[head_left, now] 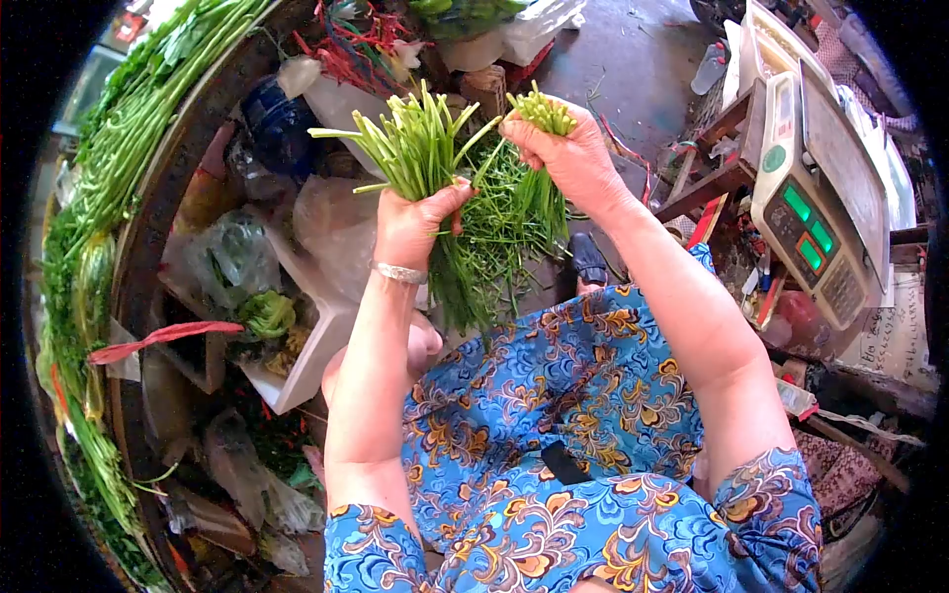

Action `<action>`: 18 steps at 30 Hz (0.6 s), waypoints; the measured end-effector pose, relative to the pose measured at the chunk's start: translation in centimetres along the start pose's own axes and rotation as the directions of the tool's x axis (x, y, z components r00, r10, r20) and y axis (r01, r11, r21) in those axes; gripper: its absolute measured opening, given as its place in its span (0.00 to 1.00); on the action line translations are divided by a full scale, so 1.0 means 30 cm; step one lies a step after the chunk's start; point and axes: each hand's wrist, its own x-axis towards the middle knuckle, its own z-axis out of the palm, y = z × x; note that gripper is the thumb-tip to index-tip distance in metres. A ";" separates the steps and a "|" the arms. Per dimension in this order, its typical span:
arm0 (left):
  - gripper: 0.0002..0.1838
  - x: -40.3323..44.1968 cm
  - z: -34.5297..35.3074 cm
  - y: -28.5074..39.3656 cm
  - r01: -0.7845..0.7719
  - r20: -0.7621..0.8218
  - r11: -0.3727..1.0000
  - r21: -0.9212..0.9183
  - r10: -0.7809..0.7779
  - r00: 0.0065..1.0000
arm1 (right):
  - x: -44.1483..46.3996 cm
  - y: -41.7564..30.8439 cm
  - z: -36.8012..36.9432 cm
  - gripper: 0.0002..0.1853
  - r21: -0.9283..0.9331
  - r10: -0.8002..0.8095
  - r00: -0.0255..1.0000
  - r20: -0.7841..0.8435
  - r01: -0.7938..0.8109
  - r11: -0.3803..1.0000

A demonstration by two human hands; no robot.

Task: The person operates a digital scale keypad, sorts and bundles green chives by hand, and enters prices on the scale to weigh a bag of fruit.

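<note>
A thick bunch of green stalks (415, 143) stands upright in my left hand (413, 225), its pale cut ends spread above the fist and its leaves hanging below. My right hand (565, 150) is closed around a smaller bunch of stalks (540, 114) at the upper middle, with greens trailing beneath it. One stalk from the left bunch reaches toward my right fingertips; whether they touch it I cannot tell. Behind and between both hands lie more loose greens (509, 222).
A digital scale (816, 212) with lit green displays stands at the right. Long leafy vegetables (129, 148) line the curved ledge at the left. A white foam box (306, 346), plastic bags (232, 257) and a red strip (163, 339) lie left of my arm. My foot (587, 262) shows beyond my lap.
</note>
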 end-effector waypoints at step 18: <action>0.12 0.047 -0.266 -0.065 -0.014 -0.455 1.000 0.028 0.025 0.890 | 0.044 0.022 -0.188 0.05 0.179 -0.004 0.954 -0.299 0.060 0.982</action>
